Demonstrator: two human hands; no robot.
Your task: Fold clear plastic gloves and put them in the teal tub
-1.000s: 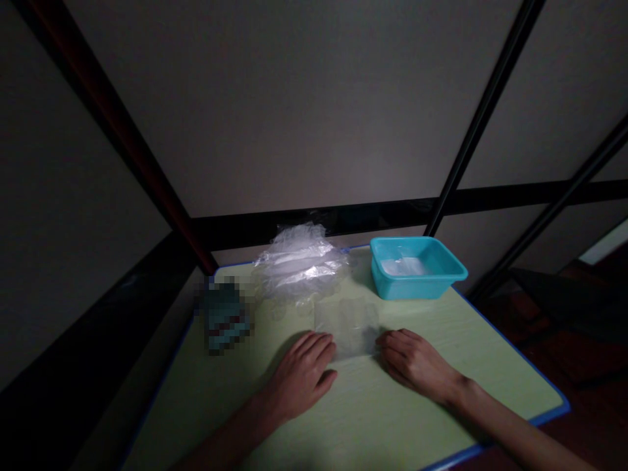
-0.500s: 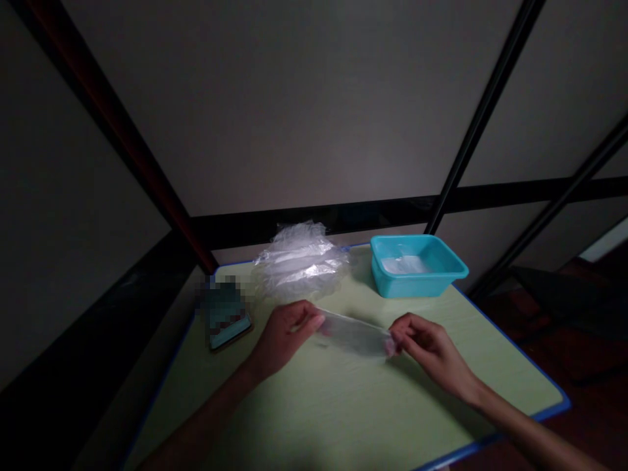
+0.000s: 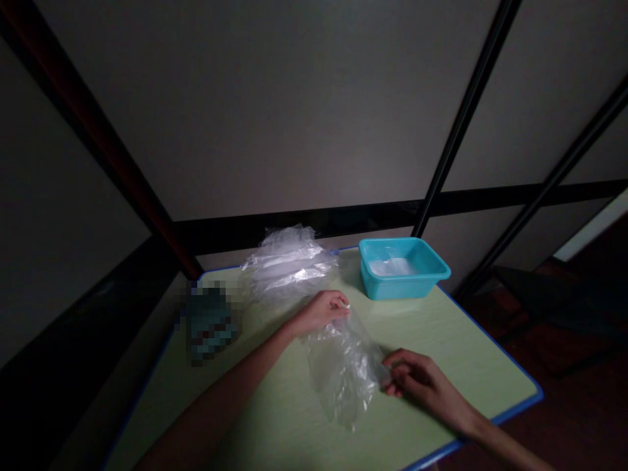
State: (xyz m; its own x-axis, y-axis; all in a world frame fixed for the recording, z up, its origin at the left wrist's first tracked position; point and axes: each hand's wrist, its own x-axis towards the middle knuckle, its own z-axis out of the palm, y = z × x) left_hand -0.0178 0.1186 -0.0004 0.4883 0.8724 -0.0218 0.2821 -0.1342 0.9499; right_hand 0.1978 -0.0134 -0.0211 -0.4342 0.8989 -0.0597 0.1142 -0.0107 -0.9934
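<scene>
A clear plastic bag (image 3: 341, 369) hangs unfolded between my two hands, above the front half of the table. My left hand (image 3: 321, 311) pinches its upper edge between thumb and fingers. At the bag's right side, my right hand (image 3: 417, 383) is closed on the edge, lower and nearer to me. Behind my left hand lies a heap of clear plastic bags (image 3: 294, 261), crinkled and shiny. To its right stands a turquoise plastic basin (image 3: 400, 288) with flat whitish, see-through plastic in the bottom.
The pale green table (image 3: 275, 418) has a blue edge and stands against a panelled wall (image 3: 294, 118) with dark strips. A blurred-out dark object (image 3: 210, 324) lies at the table's left side. Dark furniture (image 3: 564, 307) stands beyond the right edge.
The folded strip of plastic has been opened out into a wide, loose bag. My left hand has moved right and slightly up; my right hand has come lower. The view has shifted a little.
</scene>
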